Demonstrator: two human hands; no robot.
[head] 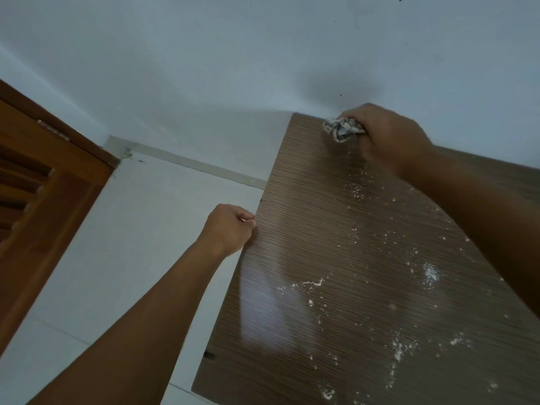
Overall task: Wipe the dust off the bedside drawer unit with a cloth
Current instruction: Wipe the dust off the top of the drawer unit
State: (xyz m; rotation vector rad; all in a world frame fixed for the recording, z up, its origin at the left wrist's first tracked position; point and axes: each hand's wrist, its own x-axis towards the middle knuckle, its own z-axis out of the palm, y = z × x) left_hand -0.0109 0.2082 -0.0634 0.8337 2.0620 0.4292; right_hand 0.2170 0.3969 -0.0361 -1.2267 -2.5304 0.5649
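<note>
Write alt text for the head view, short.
A right hand presses a crumpled cloth on the far corner of a dusty brown drawer unit top, by a pale wall. The left hand grips its left edge; white dust specks remain.

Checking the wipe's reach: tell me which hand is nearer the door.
Left. The left hand holds the drawer unit's left edge, on the side facing the door. The right hand presses the cloth at the far corner, farther away.
</note>
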